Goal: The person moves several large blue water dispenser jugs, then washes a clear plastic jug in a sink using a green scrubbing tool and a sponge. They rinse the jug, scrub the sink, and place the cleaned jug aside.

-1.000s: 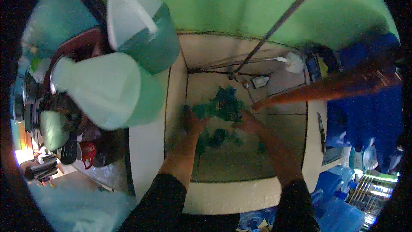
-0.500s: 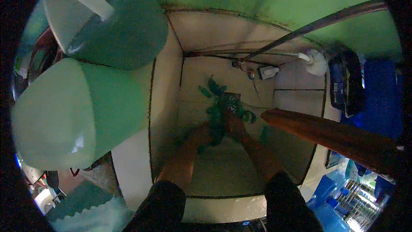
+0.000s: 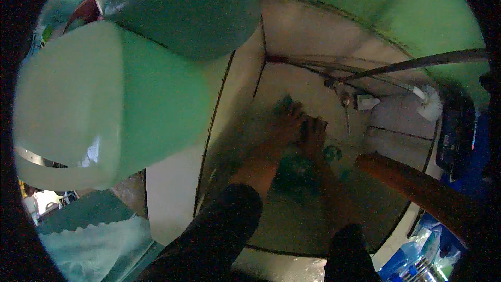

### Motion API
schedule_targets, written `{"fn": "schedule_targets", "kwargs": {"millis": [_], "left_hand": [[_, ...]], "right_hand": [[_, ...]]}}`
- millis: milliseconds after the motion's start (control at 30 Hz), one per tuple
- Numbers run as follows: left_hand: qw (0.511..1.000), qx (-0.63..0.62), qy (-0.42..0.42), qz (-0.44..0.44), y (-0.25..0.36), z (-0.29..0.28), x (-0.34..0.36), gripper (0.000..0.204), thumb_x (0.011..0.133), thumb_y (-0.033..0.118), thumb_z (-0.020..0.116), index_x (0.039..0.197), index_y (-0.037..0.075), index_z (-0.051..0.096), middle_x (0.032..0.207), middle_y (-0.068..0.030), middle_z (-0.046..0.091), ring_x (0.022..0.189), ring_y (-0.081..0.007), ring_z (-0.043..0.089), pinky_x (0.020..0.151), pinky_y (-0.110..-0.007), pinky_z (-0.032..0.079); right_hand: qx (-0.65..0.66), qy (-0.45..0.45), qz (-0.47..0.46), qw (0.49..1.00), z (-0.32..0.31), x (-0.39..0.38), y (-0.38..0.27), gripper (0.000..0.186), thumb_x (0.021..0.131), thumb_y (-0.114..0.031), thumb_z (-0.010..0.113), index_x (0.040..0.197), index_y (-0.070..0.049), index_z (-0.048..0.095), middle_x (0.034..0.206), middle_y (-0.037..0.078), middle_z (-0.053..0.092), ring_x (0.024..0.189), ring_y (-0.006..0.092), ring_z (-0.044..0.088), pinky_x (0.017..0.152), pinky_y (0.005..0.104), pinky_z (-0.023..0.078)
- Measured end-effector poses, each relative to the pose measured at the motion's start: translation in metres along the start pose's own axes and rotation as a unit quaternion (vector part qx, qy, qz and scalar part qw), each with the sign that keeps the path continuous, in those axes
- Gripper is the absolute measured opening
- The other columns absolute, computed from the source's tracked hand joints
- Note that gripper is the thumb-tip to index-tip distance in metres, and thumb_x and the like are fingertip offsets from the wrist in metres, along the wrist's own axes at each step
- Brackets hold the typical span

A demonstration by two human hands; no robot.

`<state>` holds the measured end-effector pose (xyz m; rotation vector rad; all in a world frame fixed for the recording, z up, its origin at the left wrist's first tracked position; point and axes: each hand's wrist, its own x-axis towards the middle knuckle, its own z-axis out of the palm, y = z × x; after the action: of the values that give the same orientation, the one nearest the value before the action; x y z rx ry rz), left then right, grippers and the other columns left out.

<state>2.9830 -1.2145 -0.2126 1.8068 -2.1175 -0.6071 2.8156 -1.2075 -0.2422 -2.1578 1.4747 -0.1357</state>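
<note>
In the dim light, my left hand reaches down to the tiled floor, its fingers spread near a small dark green piece. Close beside it, my right hand has its fingers stretched downward at a dark square drain. Nothing shows clearly in either hand. A dark green crumpled heap lies on the floor between my forearms; its material is too dark to tell. Another curled green piece lies just right of my right hand.
Large pale green containers stand at the left. On the right are a brown wooden bar, a white round-headed brush and a black object. A tap and pipe cross the far wall.
The view has shifted left, so the floor appears further right. My hands have left the green heap, which now lies behind them, and are at the drain.
</note>
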Motion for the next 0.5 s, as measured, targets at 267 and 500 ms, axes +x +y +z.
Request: {"fn": "schedule_targets", "kwargs": {"millis": [267, 500], "left_hand": [[0.974, -0.004, -0.196, -0.111, -0.004, 0.039, -0.114, 0.049, 0.086, 0.027, 0.061, 0.13, 0.006, 0.056, 0.143, -0.0196, 0.046, 0.134, -0.0395, 0.041, 0.11, -0.056, 0.035], [0.984, -0.029, -0.172, -0.034, 0.013, -0.034, -0.104, 0.057, 0.082, 0.025, 0.065, 0.133, 0.003, 0.052, 0.141, -0.0219, 0.047, 0.132, -0.042, 0.042, 0.109, -0.057, 0.035]], "right_hand": [[-0.011, -0.075, -0.044, 0.996, 0.006, -0.042, 0.009, 0.047, 0.091, -0.025, 0.06, 0.134, -0.009, 0.052, 0.126, 0.023, 0.057, 0.113, 0.0402, 0.057, 0.096, 0.0507, 0.048], [-0.009, -0.246, -0.134, 0.96, -0.01, -0.095, -0.007, 0.047, 0.089, -0.024, 0.061, 0.133, -0.008, 0.052, 0.125, 0.024, 0.056, 0.114, 0.0403, 0.056, 0.097, 0.051, 0.048]]}}
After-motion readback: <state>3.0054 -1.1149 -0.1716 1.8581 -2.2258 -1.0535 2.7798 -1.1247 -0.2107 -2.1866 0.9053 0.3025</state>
